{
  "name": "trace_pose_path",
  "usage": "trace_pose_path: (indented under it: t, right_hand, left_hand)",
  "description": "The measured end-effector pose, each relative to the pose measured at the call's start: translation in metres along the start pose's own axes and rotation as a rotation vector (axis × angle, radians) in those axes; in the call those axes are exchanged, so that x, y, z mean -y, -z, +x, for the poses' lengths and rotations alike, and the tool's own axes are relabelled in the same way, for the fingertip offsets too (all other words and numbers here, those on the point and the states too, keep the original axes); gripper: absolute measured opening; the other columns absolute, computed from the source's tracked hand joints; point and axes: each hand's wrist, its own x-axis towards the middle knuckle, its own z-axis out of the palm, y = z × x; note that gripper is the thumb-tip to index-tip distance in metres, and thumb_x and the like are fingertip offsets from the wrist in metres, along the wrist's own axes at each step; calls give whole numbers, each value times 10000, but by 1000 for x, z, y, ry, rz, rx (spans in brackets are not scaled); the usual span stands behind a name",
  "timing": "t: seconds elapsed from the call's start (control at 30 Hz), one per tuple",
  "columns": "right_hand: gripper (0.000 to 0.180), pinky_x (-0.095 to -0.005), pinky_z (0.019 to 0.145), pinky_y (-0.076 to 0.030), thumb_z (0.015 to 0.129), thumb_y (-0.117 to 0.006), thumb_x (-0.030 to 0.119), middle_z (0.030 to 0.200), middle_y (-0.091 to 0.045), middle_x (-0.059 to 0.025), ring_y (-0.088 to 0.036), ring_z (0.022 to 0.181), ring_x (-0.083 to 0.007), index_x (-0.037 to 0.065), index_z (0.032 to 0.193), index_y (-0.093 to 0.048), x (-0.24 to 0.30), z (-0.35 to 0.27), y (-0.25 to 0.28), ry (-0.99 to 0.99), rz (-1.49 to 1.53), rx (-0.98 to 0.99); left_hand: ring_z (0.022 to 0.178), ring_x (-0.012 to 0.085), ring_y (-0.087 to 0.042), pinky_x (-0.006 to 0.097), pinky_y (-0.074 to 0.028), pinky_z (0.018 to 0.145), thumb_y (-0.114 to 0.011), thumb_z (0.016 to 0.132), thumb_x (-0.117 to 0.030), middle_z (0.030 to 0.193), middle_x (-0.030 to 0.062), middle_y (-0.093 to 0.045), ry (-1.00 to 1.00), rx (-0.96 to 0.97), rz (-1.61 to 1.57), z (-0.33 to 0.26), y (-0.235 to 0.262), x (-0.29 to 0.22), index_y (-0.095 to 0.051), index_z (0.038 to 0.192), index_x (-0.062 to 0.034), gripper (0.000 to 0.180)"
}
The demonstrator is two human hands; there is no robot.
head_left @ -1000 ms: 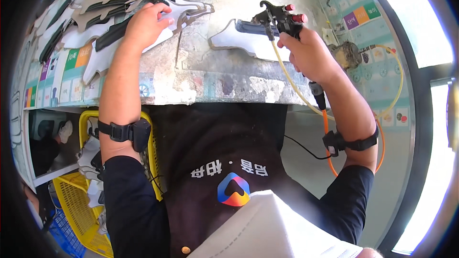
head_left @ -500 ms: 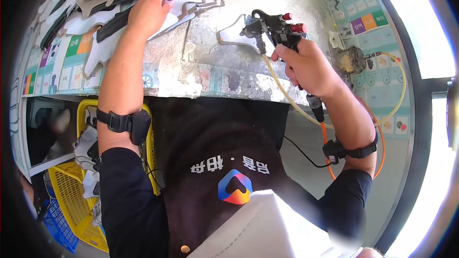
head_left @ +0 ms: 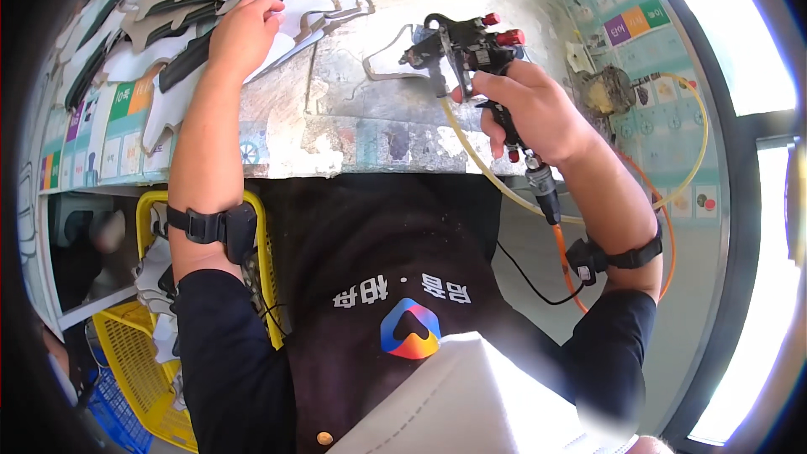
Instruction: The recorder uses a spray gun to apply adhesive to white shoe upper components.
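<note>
My left hand (head_left: 242, 40) is closed at the back left of the table, its fingertips pinching the black part of a flat white-and-black cut piece (head_left: 304, 7) that resembles a shoe upper. Similar pieces with black strips (head_left: 187, 60) lie overlapped beneath and beside this hand. In my right hand (head_left: 538, 113) is a black spray gun (head_left: 471, 49) with red knobs, gripped around its handle. A single white piece with a grey edge (head_left: 388, 57) lies on the table behind the gun's front end, partly hidden by it.
A yellowish hose (head_left: 483, 164) loops from the gun to a crusted fitting (head_left: 609, 92) at the right wall. An orange hose (head_left: 561, 245) hangs from the handle. Below the stained table (head_left: 336, 139), yellow baskets (head_left: 126, 353) hold more pieces, near a blue basket (head_left: 118, 403).
Both hands and the table's contents appear slightly further left. The spray gun has turned a little in my right hand, showing more of its handle. My left hand remains on the pieces.
</note>
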Motion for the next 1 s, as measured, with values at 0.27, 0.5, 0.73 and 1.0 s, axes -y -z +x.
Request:
trace_pose_path:
  t: [0.27, 0.5, 0.73, 1.0]
  right_hand:
    - [355, -313, 453, -435, 1013, -528, 319, 580, -531, -53, -566, 473, -158, -24, 991, -616, -6, 4, 10, -54, -58, -92]
    - [346, -300, 474, -427, 1025, -530, 300, 570, -494, -42, -492, 464, -147, -22, 954, -636, -20, -4, 26, -88, -27, -210]
    - [328, -307, 464, -425, 1031, -521, 284, 569, -486, -37, -469, 459, -145, -17, 952, -622, -38, -9, 50, -110, 18, -267]
    - [345, -350, 436, -418, 1006, -537, 329, 590, -519, -36, -542, 481, -162, -3, 960, -619, -59, -17, 77, -146, 24, -316]
  left_hand:
    - [948, 284, -684, 409, -529, 829, -662, 947, -210, 1036, 88, -695, -13, -11, -23, 1, 0, -1, -718, 1129, -131, 206]
    - [967, 295, -685, 406, -531, 832, -691, 937, -362, 1088, 94, -700, -22, -31, -12, 4, -5, 3, -706, 1144, -91, 342]
    - [1150, 293, -625, 396, -479, 964, -728, 898, -413, 1172, 95, -695, -215, -102, 114, -2, -2, -15, -710, 1167, -88, 423]
    - [1366, 274, -514, 490, -314, 1134, -695, 924, -411, 1324, 134, -666, -161, -12, 138, -4, -12, -17, -706, 1232, -118, 426]
